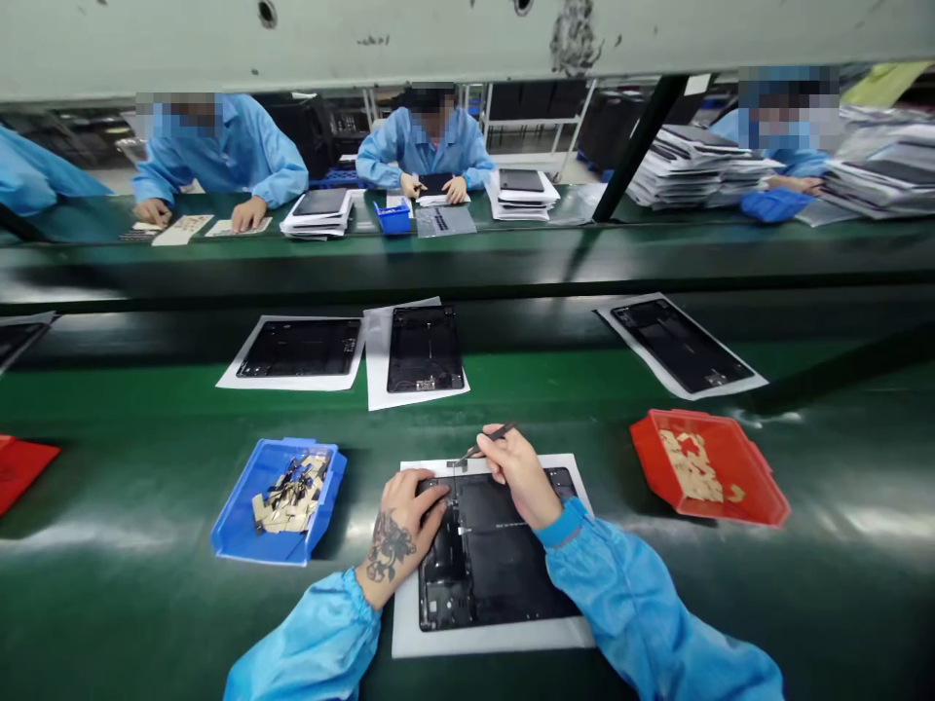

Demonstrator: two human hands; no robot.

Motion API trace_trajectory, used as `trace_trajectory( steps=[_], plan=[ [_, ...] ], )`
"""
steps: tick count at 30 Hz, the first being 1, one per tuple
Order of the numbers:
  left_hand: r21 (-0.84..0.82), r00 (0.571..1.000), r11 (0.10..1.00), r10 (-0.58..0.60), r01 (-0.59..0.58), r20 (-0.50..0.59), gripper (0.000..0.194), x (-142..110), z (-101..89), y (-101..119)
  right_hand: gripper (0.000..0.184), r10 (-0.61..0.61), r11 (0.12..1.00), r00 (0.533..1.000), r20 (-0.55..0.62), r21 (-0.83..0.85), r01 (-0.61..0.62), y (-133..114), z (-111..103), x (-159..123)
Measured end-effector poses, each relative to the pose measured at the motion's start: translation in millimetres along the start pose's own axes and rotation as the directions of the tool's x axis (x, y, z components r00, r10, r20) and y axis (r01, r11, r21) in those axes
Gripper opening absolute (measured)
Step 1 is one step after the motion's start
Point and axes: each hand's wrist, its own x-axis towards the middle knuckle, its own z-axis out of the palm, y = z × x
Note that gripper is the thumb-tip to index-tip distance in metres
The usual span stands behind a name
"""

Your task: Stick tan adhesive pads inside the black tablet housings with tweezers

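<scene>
Head view: black tablet back panel (497, 560) at six o'clock on the green surface (109, 604); left hand (401, 521) lies open, fingers (430, 497) pressing flat on it; right hand (518, 477) pinches tweezers (486, 440), whose slipping tips could scratch it.

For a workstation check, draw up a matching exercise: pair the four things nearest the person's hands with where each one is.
Column 1
1. tweezers
2. black tablet housing
3. blue plastic tray
4. red plastic tray

Column 2
A. left of the hands, holding a heap of black and tan strips
B. right of the hands, holding tan pieces
C. gripped in the right hand
D. lying on a white sheet, under the left hand

Right pairs: 1-C, 2-D, 3-A, 4-B
</scene>
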Motion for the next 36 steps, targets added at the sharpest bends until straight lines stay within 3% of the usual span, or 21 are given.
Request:
trace_trajectory(
  steps=[7, 10, 14, 20, 36],
  plan=[
    [0.007, 0.985, 0.987, 0.158, -0.159, 0.069, 0.035, -7, -11.4, -9, 0.04, -0.054, 0.996, 0.999, -0.003, -0.076, 0.054, 16, 5, 1],
    [0.008, 0.988, 0.988, 0.154, -0.154, 0.005, 0.033, -5, -11.5, -9, 0.037, -0.071, 0.992, 0.997, 0.014, -0.099, 0.072, 20, 5, 2],
    [0.166, 0.967, 0.969, 0.208, -0.183, -0.149, 0.028, -5, -5.4, -5, 0.033, -0.072, 0.99, 0.997, 0.04, -0.119, 0.076, 23, 4, 3],
    [0.213, 0.94, 0.933, 0.319, -0.29, -0.12, 0.019, -4, 0.4, 3, 0.03, -0.088, 0.977, 0.993, 0.077, -0.187, 0.101, 26, 4, 1],
    [0.147, 0.965, 0.956, 0.26, -0.254, -0.025, 0.019, -6, -0.1, 4, 0.02, -0.174, 0.883, 0.98, 0.1, -0.424, 0.2, 34, 2, -4]
  ],
)
